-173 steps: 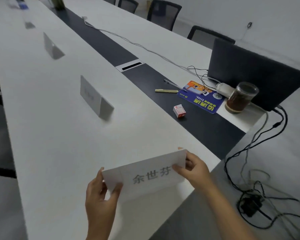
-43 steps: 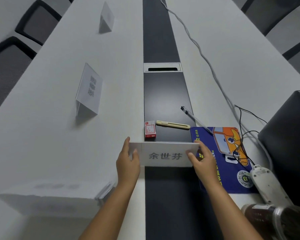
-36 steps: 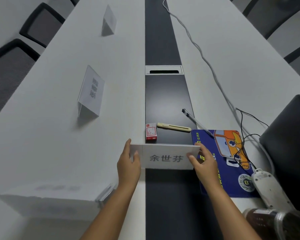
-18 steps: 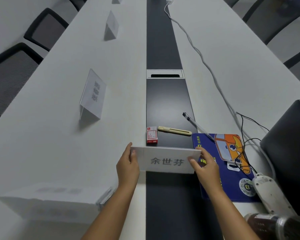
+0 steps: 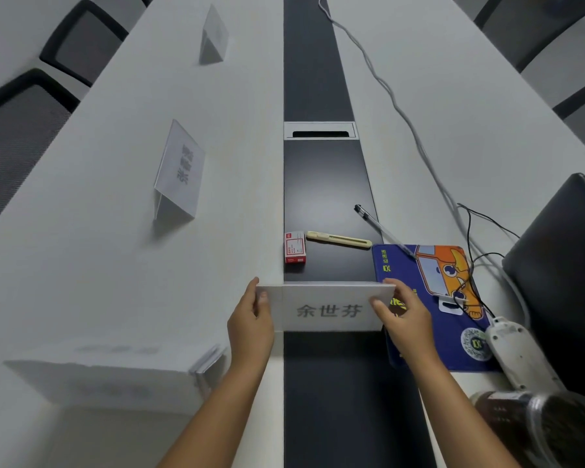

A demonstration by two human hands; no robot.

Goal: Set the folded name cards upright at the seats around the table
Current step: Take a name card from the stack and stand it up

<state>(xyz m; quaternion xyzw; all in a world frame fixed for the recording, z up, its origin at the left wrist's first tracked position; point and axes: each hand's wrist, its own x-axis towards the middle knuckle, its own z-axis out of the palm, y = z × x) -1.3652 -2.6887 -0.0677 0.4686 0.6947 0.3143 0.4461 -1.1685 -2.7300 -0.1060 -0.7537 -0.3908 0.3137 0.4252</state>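
Grip: both hands pinch one folded name card (image 5: 328, 307) by its short ends; left hand (image 5: 250, 324) on the left end, right hand (image 5: 404, 319) on the right end.
Left hand: thumb on the printed face, fingers behind the card.
Right hand: thumb on the printed face near the last character, fingers over the top corner.
Held card: printed side toward the camera, top edge level, over the dark centre strip (image 5: 321, 184) of the tabletop (image 5: 115, 265). Cannot tell whether its bottom edge touches the surface.
Placed cards: one tent card (image 5: 181, 172) upright on the left half, another tent card (image 5: 213, 35) upright farther along the same side. A third card (image 5: 108, 376) stands at the near left, blurred.
Strip clutter: red-and-white small box (image 5: 295, 247) just beyond the held card, beige utility knife (image 5: 338, 239) beside it, pen (image 5: 382, 229) angled toward the blue mouse pad (image 5: 429, 298).
Right side: white cable (image 5: 402, 113) running along the tabletop, dark laptop lid (image 5: 561, 265), jar (image 5: 534, 430) at the near right corner.
Seats: black mesh chairs (image 5: 21, 136) along the left edge.
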